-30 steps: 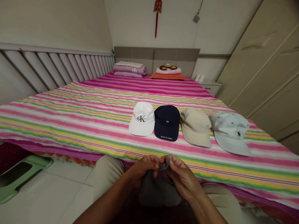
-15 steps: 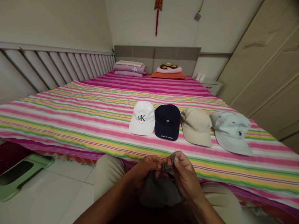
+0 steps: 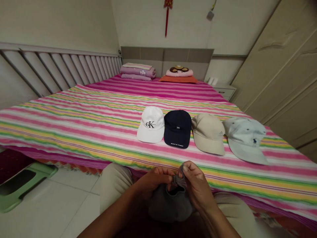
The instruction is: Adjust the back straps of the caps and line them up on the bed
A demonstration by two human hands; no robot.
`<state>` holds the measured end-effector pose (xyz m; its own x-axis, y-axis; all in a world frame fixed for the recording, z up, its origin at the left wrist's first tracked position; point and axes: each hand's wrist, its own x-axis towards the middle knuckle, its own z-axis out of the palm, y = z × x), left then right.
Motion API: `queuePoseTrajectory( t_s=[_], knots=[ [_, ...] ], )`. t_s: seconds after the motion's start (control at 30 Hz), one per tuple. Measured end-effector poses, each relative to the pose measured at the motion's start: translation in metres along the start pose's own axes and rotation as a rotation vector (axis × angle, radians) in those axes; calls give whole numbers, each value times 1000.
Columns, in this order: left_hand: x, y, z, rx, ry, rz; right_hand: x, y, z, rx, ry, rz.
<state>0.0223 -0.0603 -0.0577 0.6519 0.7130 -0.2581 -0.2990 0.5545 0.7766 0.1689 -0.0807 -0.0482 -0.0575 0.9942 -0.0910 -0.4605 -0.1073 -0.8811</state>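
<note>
Low in the head view, between my knees, a dark grey cap (image 3: 170, 206) is held with its back opening facing up. My left hand (image 3: 158, 178) is closed on the cap's rear strap beside the buckle (image 3: 174, 179). Thumb and fingers of my right hand (image 3: 196, 181) pinch the strap's free end (image 3: 182, 170). Beyond my hands, on the bed, a white cap (image 3: 151, 124), a navy cap (image 3: 177, 129), a beige cap (image 3: 208, 134) and a pale blue cap (image 3: 245, 138) lie in a row, brims toward me.
A striped sheet (image 3: 81, 122) covers the bed. Folded purple bedding (image 3: 137, 72) and a pink and orange stack (image 3: 178, 77) rest by the headboard (image 3: 148, 54). A green stool (image 3: 24, 185) stands on the left floor; a wardrobe (image 3: 279, 66) rises at right.
The strap's free end has shifted slightly and now curls at my right fingertips. The gap under the strap looks rounder and more open. The row of caps has not moved.
</note>
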Motion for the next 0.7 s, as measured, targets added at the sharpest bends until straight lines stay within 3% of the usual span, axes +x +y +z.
queuePoseTrajectory(
  t_s=[0.2, 0.53, 0.7],
  knots=[
    [-4, -2, 0, -81, -42, 22, 2, -12, -7, -286, -71, 65],
    [-4, -4, 3, 64, 139, 26, 6, -26, -7, -592, -212, 58],
    [-5, 0, 9, 189, 190, 42, 6, -28, -8, -790, -238, -29]
  ],
)
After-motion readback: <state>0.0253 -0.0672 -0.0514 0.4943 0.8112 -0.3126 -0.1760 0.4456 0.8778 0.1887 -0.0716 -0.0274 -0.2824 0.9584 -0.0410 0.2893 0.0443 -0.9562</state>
